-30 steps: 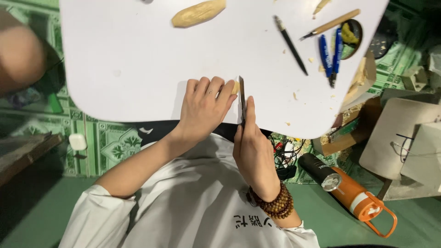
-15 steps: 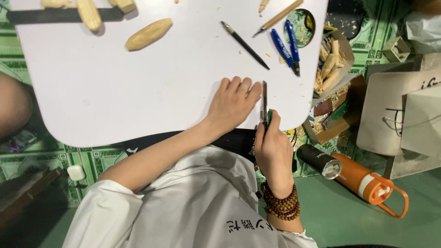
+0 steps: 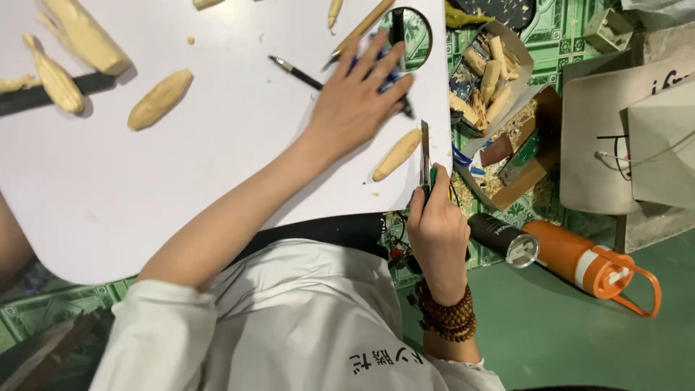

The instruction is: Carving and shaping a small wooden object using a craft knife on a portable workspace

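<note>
My right hand (image 3: 436,230) grips a narrow carving knife (image 3: 425,154) at the near right edge of the white table (image 3: 217,166), blade pointing away from me. A small carved wooden piece (image 3: 397,153) lies loose on the table just left of the blade. My left hand (image 3: 355,98) is stretched forward, fingers spread over blue-handled tools (image 3: 387,76) near a round hole in the tabletop. A dark pen-like tool (image 3: 295,72) lies just left of that hand.
Several pale wooden pieces (image 3: 160,98) lie at the table's far left. A cardboard box (image 3: 499,108) of wood blanks and shavings sits right of the table. An orange and black bottle (image 3: 572,259) lies on the green floor. Paper bags (image 3: 637,137) stand at far right.
My left hand let go of the wooden piece beside the knife and reached forward to the blue tools. The piece now lies free on the table. The view shifted, showing more of the left.
</note>
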